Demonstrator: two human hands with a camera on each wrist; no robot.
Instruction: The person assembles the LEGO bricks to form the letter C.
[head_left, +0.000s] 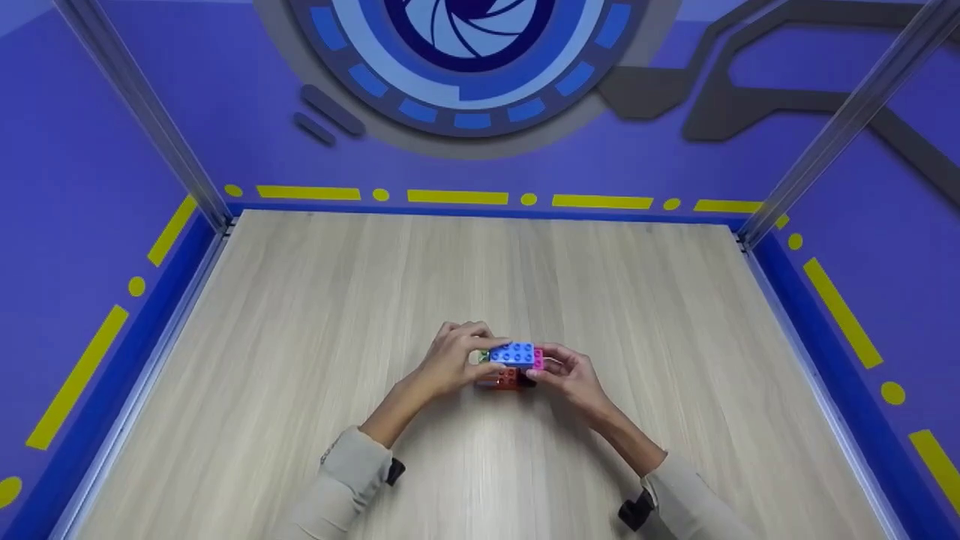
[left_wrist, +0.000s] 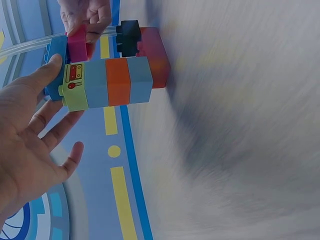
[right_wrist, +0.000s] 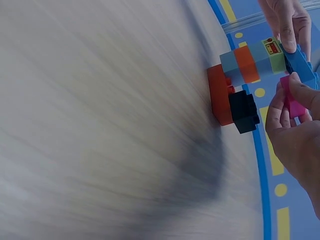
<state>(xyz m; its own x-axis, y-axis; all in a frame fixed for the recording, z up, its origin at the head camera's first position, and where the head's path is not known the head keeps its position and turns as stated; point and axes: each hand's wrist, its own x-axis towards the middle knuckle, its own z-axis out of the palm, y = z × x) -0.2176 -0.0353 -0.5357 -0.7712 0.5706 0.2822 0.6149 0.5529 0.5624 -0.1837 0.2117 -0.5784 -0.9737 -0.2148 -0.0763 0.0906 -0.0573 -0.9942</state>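
A long blue toy building brick (head_left: 514, 355) lies on top of a stack, and my left hand (head_left: 452, 355) grips it at its left end. My right hand (head_left: 576, 377) pinches a pink brick (right_wrist: 293, 98) between thumb and fingers, against the underside of the blue brick's overhanging end. Whether those two are locked together I cannot tell. Below the blue brick come a light green brick with a red print (left_wrist: 75, 87), a blue brick, an orange brick (left_wrist: 118, 81) and another blue brick. The column stands on a red base brick (right_wrist: 218, 95), which also bears a black brick (right_wrist: 243, 111).
The stack stands on a wooden tabletop (head_left: 480, 285). Blue walls (head_left: 225, 142) with yellow dashes and dots border it at the back and sides. Metal posts (head_left: 150, 112) rise at the back corners. Black wrist mounts (head_left: 636, 511) sit at the sleeves.
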